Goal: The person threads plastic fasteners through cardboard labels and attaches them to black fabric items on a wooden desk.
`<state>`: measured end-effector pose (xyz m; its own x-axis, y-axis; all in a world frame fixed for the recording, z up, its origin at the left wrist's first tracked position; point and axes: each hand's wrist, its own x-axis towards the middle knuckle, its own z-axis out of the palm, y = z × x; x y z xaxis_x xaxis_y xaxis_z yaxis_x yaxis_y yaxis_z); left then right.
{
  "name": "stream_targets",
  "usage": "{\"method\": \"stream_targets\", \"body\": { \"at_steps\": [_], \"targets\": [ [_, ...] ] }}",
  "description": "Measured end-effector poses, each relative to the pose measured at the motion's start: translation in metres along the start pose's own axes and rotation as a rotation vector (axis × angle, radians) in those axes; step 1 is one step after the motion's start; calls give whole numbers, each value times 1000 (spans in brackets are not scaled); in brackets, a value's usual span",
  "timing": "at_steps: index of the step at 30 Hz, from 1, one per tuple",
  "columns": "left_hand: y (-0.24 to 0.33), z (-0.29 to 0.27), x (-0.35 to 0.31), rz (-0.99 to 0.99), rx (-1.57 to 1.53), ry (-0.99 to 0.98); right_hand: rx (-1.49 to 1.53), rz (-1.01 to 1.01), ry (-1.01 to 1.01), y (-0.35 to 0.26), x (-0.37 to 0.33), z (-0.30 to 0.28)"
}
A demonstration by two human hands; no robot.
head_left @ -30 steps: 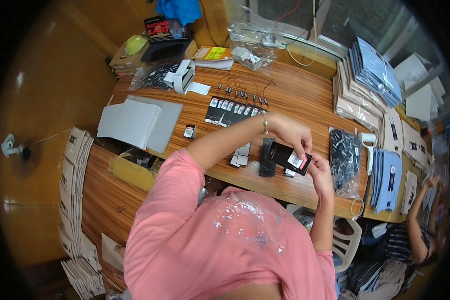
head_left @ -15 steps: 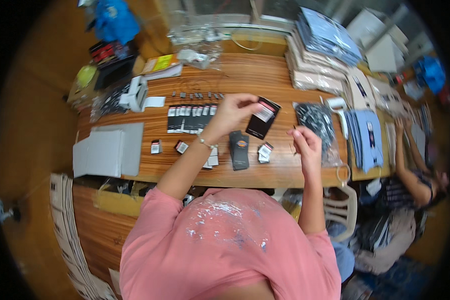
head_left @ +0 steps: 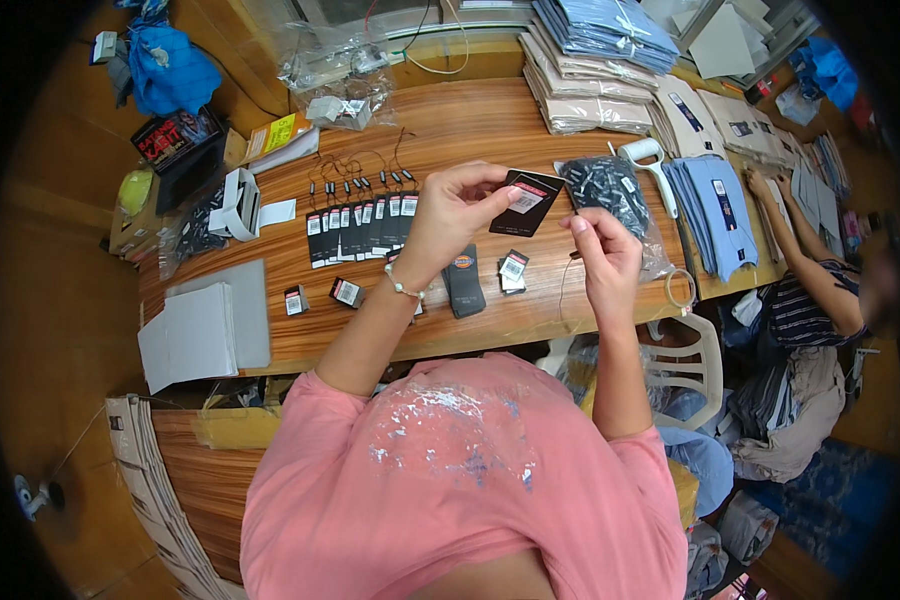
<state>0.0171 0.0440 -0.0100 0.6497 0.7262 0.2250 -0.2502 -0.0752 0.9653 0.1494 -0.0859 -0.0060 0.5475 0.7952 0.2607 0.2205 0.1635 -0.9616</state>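
The left hand [head_left: 448, 212] pinches a black tag [head_left: 526, 202] up above the wooden tabletop [head_left: 470, 125], while the right hand [head_left: 602, 250] just beside it pinches a thin string [head_left: 563, 290], near a clear bag of black bits [head_left: 610, 195].

Two hands: left hand [head_left: 453, 212] and right hand [head_left: 604, 258]. One black tag [head_left: 526, 202] held up, one white tagging gun [head_left: 650, 165], one white plastic chair [head_left: 685, 362], one worktop [head_left: 470, 125].
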Motion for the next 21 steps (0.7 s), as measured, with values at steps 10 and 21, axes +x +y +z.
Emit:
{"method": "stream_targets", "body": {
  "at_steps": [10,21],
  "targets": [
    [8,10,-6,2,-3,-24,-49,-314,8,3,21,8],
    [14,6,-13,304,490,-47,-6,-298,-53,-3,23,9]
  ]
}}
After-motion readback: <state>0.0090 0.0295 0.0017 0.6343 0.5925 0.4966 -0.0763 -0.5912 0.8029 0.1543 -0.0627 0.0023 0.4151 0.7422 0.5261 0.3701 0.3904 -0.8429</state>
